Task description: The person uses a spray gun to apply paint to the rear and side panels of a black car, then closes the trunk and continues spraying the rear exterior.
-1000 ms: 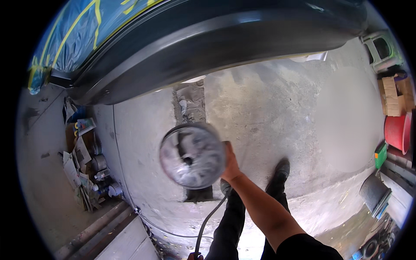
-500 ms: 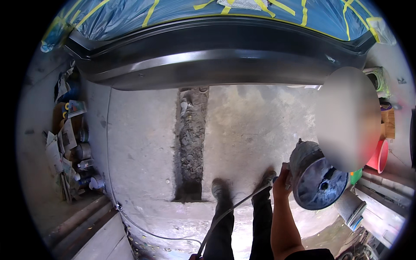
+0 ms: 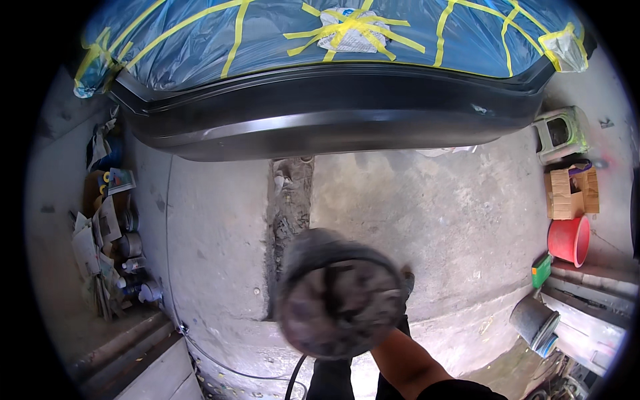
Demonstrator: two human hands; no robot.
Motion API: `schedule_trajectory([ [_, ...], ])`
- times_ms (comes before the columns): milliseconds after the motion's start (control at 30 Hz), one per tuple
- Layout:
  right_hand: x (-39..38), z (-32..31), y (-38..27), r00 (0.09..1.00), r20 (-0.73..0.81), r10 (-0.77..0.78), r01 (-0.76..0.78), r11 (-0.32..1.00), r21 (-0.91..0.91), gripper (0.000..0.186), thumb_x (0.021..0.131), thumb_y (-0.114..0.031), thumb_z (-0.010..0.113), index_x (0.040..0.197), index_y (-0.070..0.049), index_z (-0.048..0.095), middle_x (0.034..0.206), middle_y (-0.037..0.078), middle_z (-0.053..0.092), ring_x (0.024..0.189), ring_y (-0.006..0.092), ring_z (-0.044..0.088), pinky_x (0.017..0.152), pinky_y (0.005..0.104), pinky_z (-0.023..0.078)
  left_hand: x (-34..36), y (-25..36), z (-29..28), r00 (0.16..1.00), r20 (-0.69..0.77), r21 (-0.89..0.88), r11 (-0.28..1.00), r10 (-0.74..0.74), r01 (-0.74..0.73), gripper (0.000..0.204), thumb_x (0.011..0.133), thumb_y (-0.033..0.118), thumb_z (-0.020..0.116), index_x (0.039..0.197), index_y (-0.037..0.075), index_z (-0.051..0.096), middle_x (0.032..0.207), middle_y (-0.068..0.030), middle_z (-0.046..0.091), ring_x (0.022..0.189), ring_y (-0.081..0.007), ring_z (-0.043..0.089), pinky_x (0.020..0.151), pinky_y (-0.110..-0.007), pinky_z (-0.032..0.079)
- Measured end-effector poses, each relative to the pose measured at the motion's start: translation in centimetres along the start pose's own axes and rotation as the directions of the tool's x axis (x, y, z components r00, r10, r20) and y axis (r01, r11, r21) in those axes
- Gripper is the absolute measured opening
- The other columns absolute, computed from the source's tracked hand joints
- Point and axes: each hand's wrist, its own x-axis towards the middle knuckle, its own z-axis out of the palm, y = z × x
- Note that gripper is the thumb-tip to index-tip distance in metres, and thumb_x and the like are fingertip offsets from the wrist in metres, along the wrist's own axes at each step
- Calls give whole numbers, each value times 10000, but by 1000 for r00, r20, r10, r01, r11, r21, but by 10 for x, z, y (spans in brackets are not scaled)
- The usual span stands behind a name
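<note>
Wears a plain, short black sleeve (image 3: 460, 390) above a bare right forearm (image 3: 410, 365), plus dark trousers (image 3: 330, 380), partly hidden, at the near edge.

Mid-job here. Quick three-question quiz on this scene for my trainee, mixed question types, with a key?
1. True or false: in the picture, the cardboard box lies between the stool and the red bucket.
2. Fill in: the blue plastic sheeting above the black bumper is held with strips of ____ tape.
3. Choose one: the blurred spray-gun cup is in front of which of the person's forearms? A: left; B: right; C: both.

Key
1: True.
2: Yellow.
3: B; only the right forearm is in view, and the cup hides its far end.
</note>
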Motion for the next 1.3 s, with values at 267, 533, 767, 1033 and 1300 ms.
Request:
schedule_trajectory([
  [267,-30,-200,-25,608,-705,366,-316,926,207,264,887,-116,555,1129,-19,513,767,12,534,656,71,483,572,213,399,-14,49,9,999,52,47,999,1,-4,210,884,243,512,958,59,580,872,-208,626,772,-388,606,679,-445,487],
  [533,-14,-188,-66,767,-419,487,-350,864,363,90,880,-42,552,964,-10,548,781,51,612,735,114,603,628,246,484,-26,57,14,997,-40,34,998,63,-62,212,858,242,534,946,63,606,833,-204,635,785,-382,609,681,-448,481],
  [767,16,-176,-100,944,52,325,-314,840,443,252,862,-36,580,1095,-15,485,837,34,599,752,90,570,683,238,468,-34,10,29,985,-169,138,988,-45,69,260,852,273,517,885,35,617,805,-204,635,768,-392,594,686,-455,470],
  [1033,5,-398,-82,620,-516,591,-465,806,365,166,891,-238,586,918,-88,521,647,18,568,535,63,518,428,201,390,-46,69,80,988,-96,134,985,121,-108,248,877,272,496,836,57,612,741,-167,627,714,-371,584,648,-447,462],
  [1300,32,-473,-110,603,-615,508,-461,851,251,211,897,-292,581,882,-95,508,621,22,543,485,70,484,395,214,366,-60,152,88,996,-59,73,995,66,-62,211,851,250,512,854,74,628,768,-163,639,725,-346,603,658,-427,474],
])
